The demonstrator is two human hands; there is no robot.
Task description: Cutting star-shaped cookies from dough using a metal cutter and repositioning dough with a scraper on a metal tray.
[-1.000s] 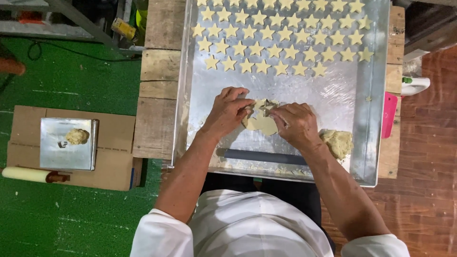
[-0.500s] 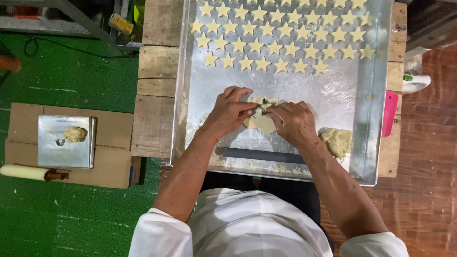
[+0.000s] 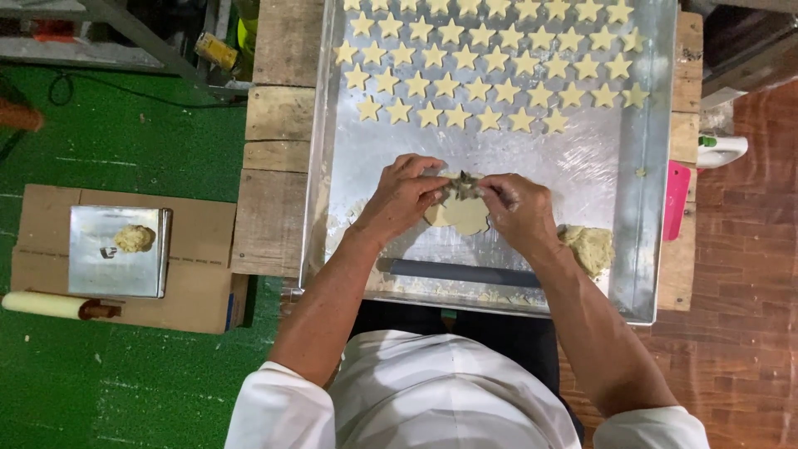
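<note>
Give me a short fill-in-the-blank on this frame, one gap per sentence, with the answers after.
1. Both hands, the left hand and the right hand, meet over a flat piece of ____ on the metal tray.
2. The cut-out pieces in rows are shaped like ____.
3. The rolling pin lies on the ____ floor.
4. The dough lump lies by the ____ forearm.

Missing words: dough; stars; green; right

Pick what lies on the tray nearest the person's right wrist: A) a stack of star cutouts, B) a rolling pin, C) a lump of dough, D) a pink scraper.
C: a rough lump of dough sits on the tray just beside the right hand; the rolling pin lies on the cardboard on the floor, off the tray.
</note>
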